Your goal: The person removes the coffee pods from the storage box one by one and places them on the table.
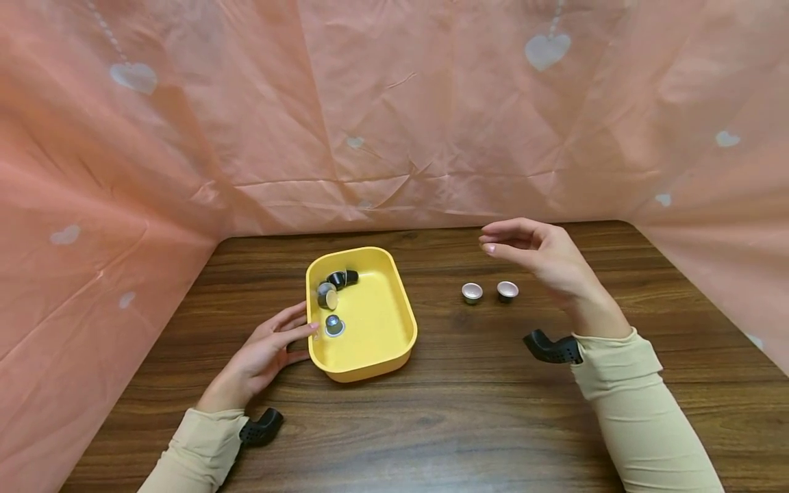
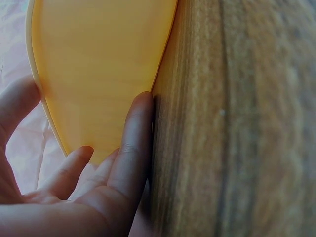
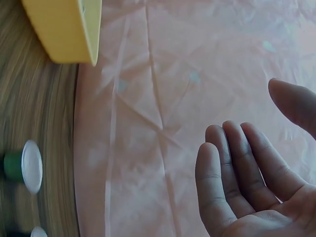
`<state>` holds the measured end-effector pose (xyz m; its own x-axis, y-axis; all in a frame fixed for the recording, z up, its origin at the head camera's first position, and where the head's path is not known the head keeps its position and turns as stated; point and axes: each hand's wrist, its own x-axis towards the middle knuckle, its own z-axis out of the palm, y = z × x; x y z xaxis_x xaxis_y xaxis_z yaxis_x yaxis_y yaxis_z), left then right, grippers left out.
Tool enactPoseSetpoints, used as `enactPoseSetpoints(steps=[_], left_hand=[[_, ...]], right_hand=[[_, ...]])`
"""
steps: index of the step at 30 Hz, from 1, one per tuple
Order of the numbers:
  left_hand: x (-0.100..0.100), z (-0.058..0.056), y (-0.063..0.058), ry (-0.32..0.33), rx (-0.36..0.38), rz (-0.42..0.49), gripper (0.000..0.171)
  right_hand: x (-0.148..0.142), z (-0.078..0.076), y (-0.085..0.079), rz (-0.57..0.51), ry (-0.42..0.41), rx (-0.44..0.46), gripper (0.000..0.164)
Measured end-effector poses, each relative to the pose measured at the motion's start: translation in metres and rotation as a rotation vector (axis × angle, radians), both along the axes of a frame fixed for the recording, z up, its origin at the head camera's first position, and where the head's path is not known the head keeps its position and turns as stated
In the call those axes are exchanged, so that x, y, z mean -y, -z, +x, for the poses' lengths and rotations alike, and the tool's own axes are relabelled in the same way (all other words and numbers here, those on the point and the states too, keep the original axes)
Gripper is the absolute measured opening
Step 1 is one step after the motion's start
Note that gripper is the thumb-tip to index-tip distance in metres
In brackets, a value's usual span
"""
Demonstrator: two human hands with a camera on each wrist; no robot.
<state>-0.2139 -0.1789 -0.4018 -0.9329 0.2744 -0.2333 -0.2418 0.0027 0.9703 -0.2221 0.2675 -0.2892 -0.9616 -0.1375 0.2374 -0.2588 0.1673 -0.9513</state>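
The left hand (image 1: 261, 356) touches the left wall of a yellow tray (image 1: 370, 377), fingers spread against its outside and one tip at the rim. Inside, along the left, a silver capsule (image 1: 334, 324) stands nearest, lid down; then a grey capsule (image 1: 326, 294) tilted, and two black capsules (image 1: 336, 279) at the far corner. Right of the tray, a green capsule (image 3: 14, 167) and a dark capsule (image 1: 507, 293) sit lid up on the wood-grain surface (image 1: 431, 438). Near them the right hand (image 1: 542, 257) hangs raised, fingers together, thumb apart. Pink cloth (image 1: 394, 123) with pale hearts walls the far side. The right wrist view cuts off the tray and dark capsule; the black pair overlap, their lids hard to make out.
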Motion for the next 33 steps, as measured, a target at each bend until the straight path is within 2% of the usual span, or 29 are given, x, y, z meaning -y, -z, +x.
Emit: enactPoseSetpoints(steps=[9, 23, 33], left_hand=[[0.004, 0.0, 0.002, -0.002, -0.005, 0.0, 0.074], [0.003, -0.001, 0.003, -0.01, 0.002, 0.009, 0.073], [0.001, -0.003, 0.005, -0.012, -0.005, 0.01, 0.072]], right_hand=[[0.047, -0.015, 0.0, -0.035, -0.066, -0.002, 0.024], [0.12, -0.031, 0.002, -0.133, -0.193, 0.031, 0.031], [0.159, -0.04, 0.009, -0.088, -0.216, 0.057, 0.033]])
